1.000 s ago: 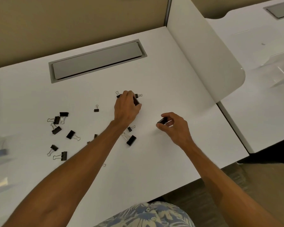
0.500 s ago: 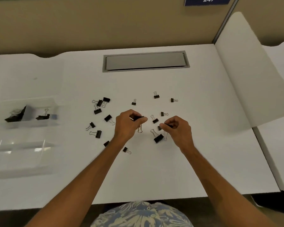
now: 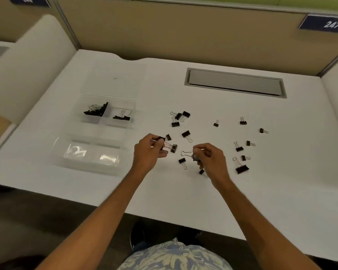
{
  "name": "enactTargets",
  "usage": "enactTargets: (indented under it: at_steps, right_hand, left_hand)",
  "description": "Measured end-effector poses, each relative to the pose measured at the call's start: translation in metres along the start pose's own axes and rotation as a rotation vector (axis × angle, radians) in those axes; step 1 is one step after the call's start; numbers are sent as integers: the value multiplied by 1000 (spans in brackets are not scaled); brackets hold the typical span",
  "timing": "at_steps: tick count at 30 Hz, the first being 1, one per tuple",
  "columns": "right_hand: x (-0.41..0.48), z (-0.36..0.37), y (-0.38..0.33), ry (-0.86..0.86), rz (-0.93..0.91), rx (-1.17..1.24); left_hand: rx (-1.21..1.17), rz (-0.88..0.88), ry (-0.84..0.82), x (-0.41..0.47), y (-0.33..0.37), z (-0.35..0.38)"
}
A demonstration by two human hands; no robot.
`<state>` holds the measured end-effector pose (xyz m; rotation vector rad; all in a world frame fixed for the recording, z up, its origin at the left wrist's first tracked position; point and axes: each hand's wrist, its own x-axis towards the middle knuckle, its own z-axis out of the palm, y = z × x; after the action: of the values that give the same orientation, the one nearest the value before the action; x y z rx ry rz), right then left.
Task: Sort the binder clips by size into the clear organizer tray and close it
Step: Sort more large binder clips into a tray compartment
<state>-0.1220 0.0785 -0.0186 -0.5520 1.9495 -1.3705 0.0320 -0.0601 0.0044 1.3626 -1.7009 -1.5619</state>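
Binder clips (image 3: 186, 134) loose on desk (image 3: 164, 84); left hand (image 3: 148, 152) pinches a clip (image 3: 161, 142), maybe two (blurry); right hand (image 3: 211, 159) pinches a second clip (image 3: 195, 156).

Only "247" can be read, in white on a blue sign (image 3: 323, 24) on the partition wall (image 3: 183, 32); the second sign (image 3: 30, 0) is blurred.

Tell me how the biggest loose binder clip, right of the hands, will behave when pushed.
The large binder clip probably slides rather than rolls, since it lies flat on the desk. Its thin wire handle likely swings, so gripping the black body seems steadier.
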Motion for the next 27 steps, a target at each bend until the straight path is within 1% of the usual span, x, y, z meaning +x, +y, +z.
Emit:
enactTargets:
  at_steps: [3,8,14,16,18,21,27]
  right_hand:
    - [-18,47,-8,-27,12,61]
    - [-47,127,-21,-10,19,148]
    - [-58,197,-35,-11,36,194]
    - [-57,214,-43,-12,32,207]
    - [-53,228,-51,-12,24,207]
    - [-42,243,-61,5,12,165]
    - [-4,259,-70,35,-5,96]
  left_hand:
    - [15,8,52,-5,-13,-49]
    - [-74,-35,122,-10,-29,-123]
    - [-162,-67,163,-5,-41,-189]
    - [-162,-61,184,-1,-42,-204]
    - [-114,-39,205,4,-40,-216]
    - [-69,-23,236,15,-37,-226]
    - [-161,-101,263,52,-34,-231]
